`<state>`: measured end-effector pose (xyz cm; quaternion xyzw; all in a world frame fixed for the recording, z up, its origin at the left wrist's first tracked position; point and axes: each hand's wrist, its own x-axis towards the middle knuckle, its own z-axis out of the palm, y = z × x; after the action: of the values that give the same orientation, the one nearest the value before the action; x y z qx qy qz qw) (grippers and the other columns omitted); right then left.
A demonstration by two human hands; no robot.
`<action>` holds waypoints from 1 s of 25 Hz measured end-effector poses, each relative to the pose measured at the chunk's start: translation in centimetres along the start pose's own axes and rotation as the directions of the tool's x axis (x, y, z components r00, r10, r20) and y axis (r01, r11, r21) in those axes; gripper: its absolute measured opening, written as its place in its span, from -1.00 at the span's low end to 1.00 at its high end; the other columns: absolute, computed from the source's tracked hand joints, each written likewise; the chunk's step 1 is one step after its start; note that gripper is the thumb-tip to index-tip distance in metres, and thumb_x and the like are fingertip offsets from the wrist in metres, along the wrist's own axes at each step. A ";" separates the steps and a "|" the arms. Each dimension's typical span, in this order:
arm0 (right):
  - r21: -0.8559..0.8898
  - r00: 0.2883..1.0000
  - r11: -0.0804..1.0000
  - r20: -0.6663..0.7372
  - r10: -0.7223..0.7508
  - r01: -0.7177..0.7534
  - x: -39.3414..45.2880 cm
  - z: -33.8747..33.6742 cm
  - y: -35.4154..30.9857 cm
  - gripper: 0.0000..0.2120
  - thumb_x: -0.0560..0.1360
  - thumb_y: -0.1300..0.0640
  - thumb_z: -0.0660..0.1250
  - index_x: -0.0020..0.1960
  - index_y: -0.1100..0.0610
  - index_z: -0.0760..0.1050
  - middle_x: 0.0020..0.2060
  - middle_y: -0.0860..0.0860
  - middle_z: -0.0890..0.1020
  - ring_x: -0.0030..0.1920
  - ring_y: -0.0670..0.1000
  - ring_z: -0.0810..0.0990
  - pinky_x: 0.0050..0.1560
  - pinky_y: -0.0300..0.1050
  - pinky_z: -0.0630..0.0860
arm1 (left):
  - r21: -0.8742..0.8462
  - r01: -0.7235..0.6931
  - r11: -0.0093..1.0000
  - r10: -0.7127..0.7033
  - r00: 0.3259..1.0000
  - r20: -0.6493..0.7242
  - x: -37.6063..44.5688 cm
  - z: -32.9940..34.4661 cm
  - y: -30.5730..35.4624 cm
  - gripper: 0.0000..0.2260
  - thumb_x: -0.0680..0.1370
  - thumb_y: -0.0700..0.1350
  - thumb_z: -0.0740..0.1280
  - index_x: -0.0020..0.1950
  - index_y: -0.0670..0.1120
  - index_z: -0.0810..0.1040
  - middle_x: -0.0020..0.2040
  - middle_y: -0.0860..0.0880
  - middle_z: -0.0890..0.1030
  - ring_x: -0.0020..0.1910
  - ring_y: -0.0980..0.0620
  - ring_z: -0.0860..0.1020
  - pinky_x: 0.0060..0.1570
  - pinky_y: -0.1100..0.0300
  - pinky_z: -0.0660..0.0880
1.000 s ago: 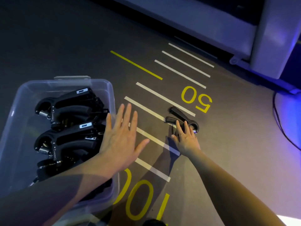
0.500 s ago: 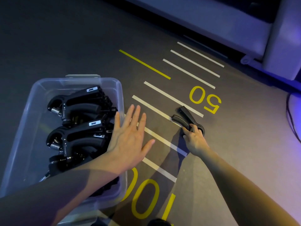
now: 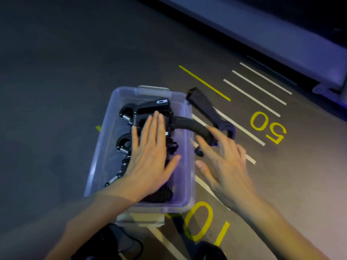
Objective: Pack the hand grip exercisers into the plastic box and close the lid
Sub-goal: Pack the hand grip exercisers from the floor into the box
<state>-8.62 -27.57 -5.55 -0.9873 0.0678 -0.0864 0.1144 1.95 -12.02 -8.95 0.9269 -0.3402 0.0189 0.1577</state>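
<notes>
A clear plastic box (image 3: pixel 102 158) stands open on the dark floor, with several black hand grip exercisers (image 3: pixel 145 109) stacked inside. My left hand (image 3: pixel 150 162) lies flat, fingers straight, on top of that stack. My right hand (image 3: pixel 225 166) holds another black hand grip exerciser (image 3: pixel 189 125) by its spring end, just right of the box. One of its handles reaches over the right rim into the box and the other points up and away. No lid is in view.
White stripes (image 3: pixel 255 91), a yellow line (image 3: pixel 204 83) and yellow numbers "50" (image 3: pixel 268 126) and "100" mark the floor right of the box. A pale low base (image 3: pixel 281 44) runs along the top right. Dark shapes (image 3: pixel 112 244) lie at the bottom edge.
My right hand picked the exerciser up off the floor stripes and carried it left to the box rim. My left hand moved from the box's right wall onto the stacked exercisers.
</notes>
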 end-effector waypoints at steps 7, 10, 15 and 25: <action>-0.199 0.951 0.973 0.305 -0.052 0.117 4.0 5.5 -7.6 -0.39 0.48 -0.27 -0.05 0.28 0.06 0.49 0.34 0.09 0.43 0.13 0.18 0.50 0.09 0.01 0.19 | 0.105 0.145 0.984 -0.148 0.989 0.025 -2.2 -2.2 -7.9 -0.15 0.46 0.09 0.31 0.49 -0.24 -0.13 0.52 -0.24 -0.08 0.50 -0.15 -0.14 0.37 -0.10 -0.26; -0.157 0.897 0.977 0.438 -0.062 0.144 4.7 6.7 -8.6 -0.31 0.45 -0.29 -0.12 0.36 0.06 0.41 0.45 0.05 0.29 0.24 0.19 0.41 0.21 0.07 0.28 | 0.191 0.036 0.981 -0.057 0.993 0.101 -2.5 -1.4 -9.0 -0.32 0.43 0.07 0.34 0.44 -0.20 0.23 0.48 -0.25 0.17 0.49 -0.19 0.05 0.37 -0.16 -0.23; 0.017 0.975 1.000 0.221 -0.029 0.026 7.7 5.5 -8.0 -0.68 0.56 -0.01 0.12 0.20 0.04 0.53 0.29 -0.02 0.48 0.20 0.11 0.48 0.16 -0.01 0.40 | 0.249 0.031 0.968 -0.069 0.987 0.146 -2.9 -0.5 -9.1 -0.37 0.44 0.08 0.29 0.41 -0.21 0.29 0.39 -0.20 0.38 0.42 -0.18 0.25 0.38 -0.23 -0.13; -0.043 0.953 0.985 0.262 -0.150 0.167 12.3 7.0 -9.9 -0.63 0.52 0.20 0.25 0.26 -0.10 0.50 0.28 0.07 0.36 0.20 0.17 0.45 0.04 0.04 0.46 | 0.100 0.084 0.991 -0.088 0.996 0.028 -2.9 -0.5 -8.9 -0.32 0.48 0.11 0.21 0.47 -0.24 0.13 0.47 -0.20 0.23 0.44 -0.12 0.22 0.41 -0.20 -0.04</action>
<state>5.76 -18.41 -7.99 -0.9956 -0.0243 0.0362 0.0830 5.43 -3.66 -11.37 0.9475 -0.3011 0.0139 0.1067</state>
